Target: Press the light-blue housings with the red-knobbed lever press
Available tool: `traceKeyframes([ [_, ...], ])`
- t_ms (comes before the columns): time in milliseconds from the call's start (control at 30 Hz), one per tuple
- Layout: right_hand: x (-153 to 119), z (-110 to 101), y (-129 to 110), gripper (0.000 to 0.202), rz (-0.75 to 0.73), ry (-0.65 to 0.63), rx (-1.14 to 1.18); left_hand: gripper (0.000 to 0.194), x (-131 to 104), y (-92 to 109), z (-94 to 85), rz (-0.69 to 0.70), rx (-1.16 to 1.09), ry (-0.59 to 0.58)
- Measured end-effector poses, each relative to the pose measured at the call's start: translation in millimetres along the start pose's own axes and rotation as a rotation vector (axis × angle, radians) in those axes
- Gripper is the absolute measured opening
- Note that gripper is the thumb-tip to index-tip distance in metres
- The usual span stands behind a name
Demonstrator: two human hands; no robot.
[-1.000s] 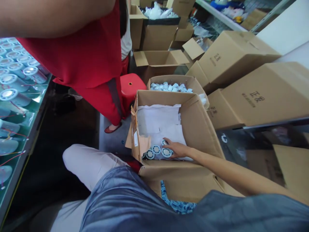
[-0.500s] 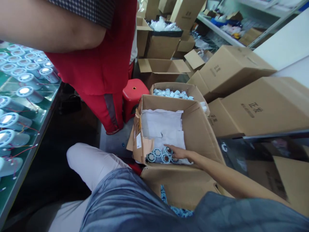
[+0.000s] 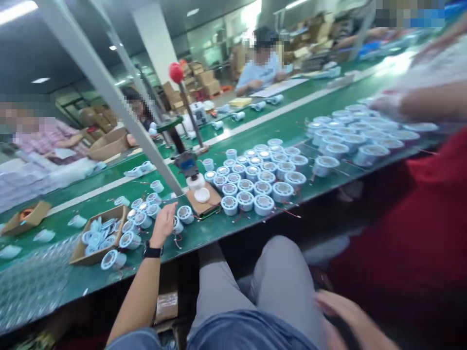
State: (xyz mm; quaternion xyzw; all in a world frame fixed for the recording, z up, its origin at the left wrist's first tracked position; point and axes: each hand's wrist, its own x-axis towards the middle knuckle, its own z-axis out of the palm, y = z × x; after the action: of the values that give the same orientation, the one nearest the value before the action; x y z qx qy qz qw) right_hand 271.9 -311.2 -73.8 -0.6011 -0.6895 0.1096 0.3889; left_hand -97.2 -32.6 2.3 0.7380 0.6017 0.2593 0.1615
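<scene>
My left hand (image 3: 164, 226), with a dark watch on the wrist, is at the green bench's near edge. Its fingers look stretched out, beside a light-blue cylinder (image 3: 177, 224) that it partly hides; whether they touch is unclear. Another wired cylinder (image 3: 186, 214) stands just to the right. A hand press (image 3: 188, 165) with a red knob stands over a brown base (image 3: 211, 205), where a white round piece (image 3: 202, 195) sits. Low at the right, my right hand (image 3: 343, 316) is smeared by motion; its fingers and anything in them cannot be made out.
Many upright cylinders (image 3: 246, 186) with thin wires crowd the bench right of the press. On the left, a cardboard box (image 3: 78, 255) contains light-blue parts, near bubble wrap (image 3: 36, 287). A co-worker in red (image 3: 401, 233) is close at the right; others sit across the bench.
The view has swung left from the carton to the bench. My right hand has left the cylinders in the carton and is now low at the right. My left hand has come into view.
</scene>
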Motion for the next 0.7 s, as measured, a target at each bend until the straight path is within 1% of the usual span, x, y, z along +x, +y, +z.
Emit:
traceKeyframes([
  [67,71.1,38.1,-36.7,0.051,-0.195,-0.089,-0.001,0.051,-8.7,-6.0,8.7,-0.041,-0.126,0.015],
  [100,109.1,58.5,-55.8,0.057,-0.288,-0.167,-0.028,0.053,-14.0,-6.8,14.5,-0.052,-0.192,0.016],
  [133,146.5,79.2,-74.1,0.061,-0.365,-0.271,-0.073,0.055,-20.3,-7.3,19.6,-0.057,-0.253,0.019],
  [167,181.0,99.6,-91.1,0.070,-0.415,-0.338,-0.135,0.055,-27.3,-8.1,23.1,-0.061,-0.306,0.028],
  [200,210.8,118.6,-106.1,0.077,-0.447,-0.411,-0.196,0.057,-34.9,-9.8,24.5,-0.065,-0.351,0.045],
  [233,234.4,135.3,-118.6,0.084,-0.473,-0.474,-0.247,0.058,-42.7,-12.7,23.7,-0.072,-0.388,0.068],
  [267,251.4,149.1,-128.2,0.086,-0.493,-0.528,-0.284,0.061,-50.0,-16.7,20.6,-0.082,-0.416,0.095],
  [300,262.0,159.8,-134.7,0.085,-0.511,-0.570,-0.307,0.063,-56.4,-21.4,15.4,-0.094,-0.440,0.122],
  [333,267.1,167.5,-138.5,0.081,-0.531,-0.596,-0.318,0.066,-61.2,-26.3,8.7,-0.108,-0.460,0.152],
  [400,266.3,175.5,-140.1,0.071,-0.559,-0.596,-0.329,0.067,-63.6,-34.3,-7.3,-0.125,-0.483,0.217],
  [433,263.1,177.0,-139.7,0.067,-0.562,-0.586,-0.337,0.065,-60.3,-36.4,-14.9,-0.118,-0.470,0.241],
  [500,256.5,177.5,-139.9,0.063,-0.557,-0.572,-0.352,0.062,-44.6,-36.1,-25.5,-0.080,-0.413,0.256],
  [567,252.5,177.9,-143.0,0.062,-0.551,-0.571,-0.366,0.059,-21.4,-31.3,-26.6,-0.037,-0.361,0.222],
  [633,250.3,178.2,-146.7,0.062,-0.550,-0.582,-0.373,0.057,-0.1,-25.6,-18.8,-0.022,-0.348,0.171],
  [700,245.9,174.0,-146.8,0.063,-0.540,-0.593,-0.369,0.055,11.7,-22.9,-8.0,-0.035,-0.331,0.137],
])
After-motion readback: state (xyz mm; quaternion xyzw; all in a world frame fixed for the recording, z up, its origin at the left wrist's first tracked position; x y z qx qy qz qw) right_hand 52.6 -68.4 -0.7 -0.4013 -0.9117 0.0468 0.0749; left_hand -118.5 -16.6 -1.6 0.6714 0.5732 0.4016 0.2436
